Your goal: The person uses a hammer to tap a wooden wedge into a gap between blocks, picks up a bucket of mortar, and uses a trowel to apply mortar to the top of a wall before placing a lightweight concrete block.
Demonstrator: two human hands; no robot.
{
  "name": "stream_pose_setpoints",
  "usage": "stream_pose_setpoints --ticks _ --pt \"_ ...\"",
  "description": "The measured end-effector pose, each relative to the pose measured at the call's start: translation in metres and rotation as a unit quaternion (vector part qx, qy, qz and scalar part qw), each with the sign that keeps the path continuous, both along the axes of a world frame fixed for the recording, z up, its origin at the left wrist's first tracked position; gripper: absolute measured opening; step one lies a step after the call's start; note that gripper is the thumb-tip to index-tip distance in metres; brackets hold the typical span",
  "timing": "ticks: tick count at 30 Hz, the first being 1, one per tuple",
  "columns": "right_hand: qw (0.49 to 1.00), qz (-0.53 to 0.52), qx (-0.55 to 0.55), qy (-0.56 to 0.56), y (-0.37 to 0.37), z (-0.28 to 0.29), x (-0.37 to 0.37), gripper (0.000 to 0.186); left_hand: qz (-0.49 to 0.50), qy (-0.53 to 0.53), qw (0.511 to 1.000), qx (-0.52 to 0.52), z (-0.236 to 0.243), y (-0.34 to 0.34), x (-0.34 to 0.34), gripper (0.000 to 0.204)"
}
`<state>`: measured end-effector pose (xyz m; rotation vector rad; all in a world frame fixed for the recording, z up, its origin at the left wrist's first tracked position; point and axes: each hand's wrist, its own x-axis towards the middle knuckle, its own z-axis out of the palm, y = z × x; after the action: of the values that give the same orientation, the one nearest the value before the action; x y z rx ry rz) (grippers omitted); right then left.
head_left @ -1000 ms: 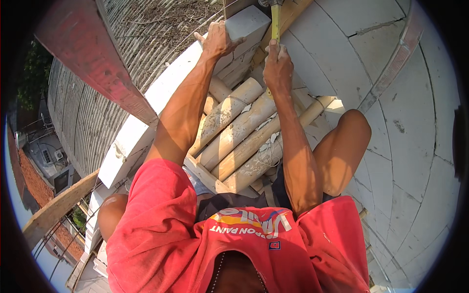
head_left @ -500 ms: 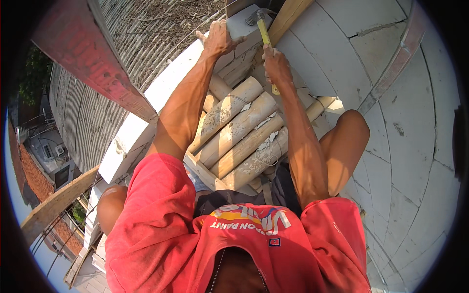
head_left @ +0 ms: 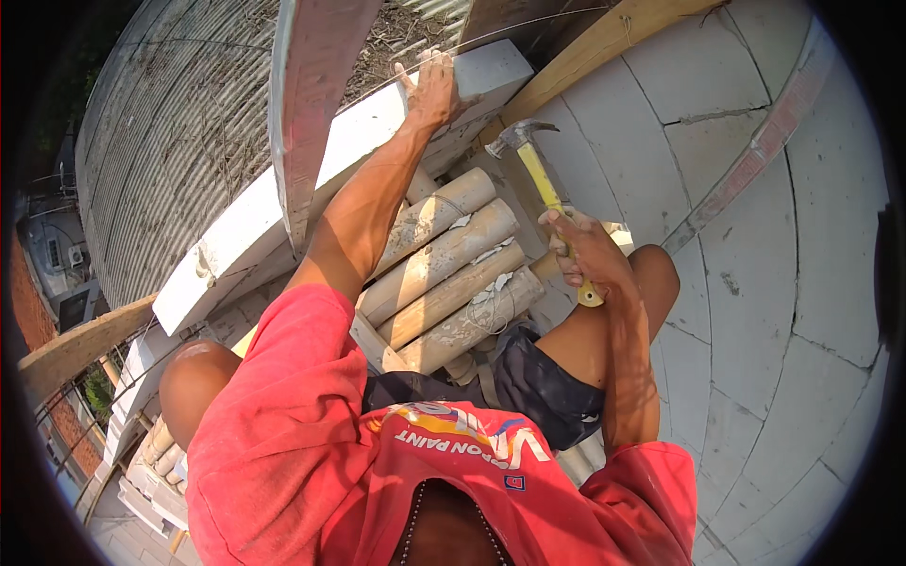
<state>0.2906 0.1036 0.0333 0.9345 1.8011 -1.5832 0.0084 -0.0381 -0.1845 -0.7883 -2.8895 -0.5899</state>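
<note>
My right hand (head_left: pixel 587 250) is closed round the yellow handle of a claw hammer (head_left: pixel 540 174). The hammer's metal head points away from me and hangs clear of the white blocks. Ahead and to the left, my left hand (head_left: pixel 433 90) rests on top of a white block (head_left: pixel 493 71) at the far end of a low block wall (head_left: pixel 243 231). Its fingers are spread, with nothing in them. Between my arms, several round wooden poles (head_left: pixel 442 257) lie side by side, splashed with dried mortar.
A pale red upright beam (head_left: pixel 316 90) rises beside my left arm. Beyond the wall lies a corrugated roof (head_left: pixel 179 141) with dry debris. A wooden plank (head_left: pixel 604 52) slants at the far end. To the right stands a large grey block wall (head_left: pixel 755 245).
My right hand has drawn the hammer back toward me and to the right, away from the far block. My left hand stays on the block while the view has shifted.
</note>
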Motion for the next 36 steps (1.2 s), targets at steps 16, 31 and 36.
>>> stream_pose_setpoints --ticks 16,31,36 --pt "0.94 0.278 0.046 -0.193 -0.049 0.0 0.007 0.043 0.017 -0.369 0.91 0.189 0.126 -0.006 0.116 0.085" --pt "0.603 0.748 0.272 0.05 -0.108 -0.008 0.03 0.034 0.075 -0.633 0.759 0.132 0.27 -0.077 0.254 0.089" --pt "0.6 0.732 0.316 0.069 -0.114 -0.028 0.023 0.032 -0.031 -0.646 0.758 0.081 0.339 -0.139 0.267 0.065"
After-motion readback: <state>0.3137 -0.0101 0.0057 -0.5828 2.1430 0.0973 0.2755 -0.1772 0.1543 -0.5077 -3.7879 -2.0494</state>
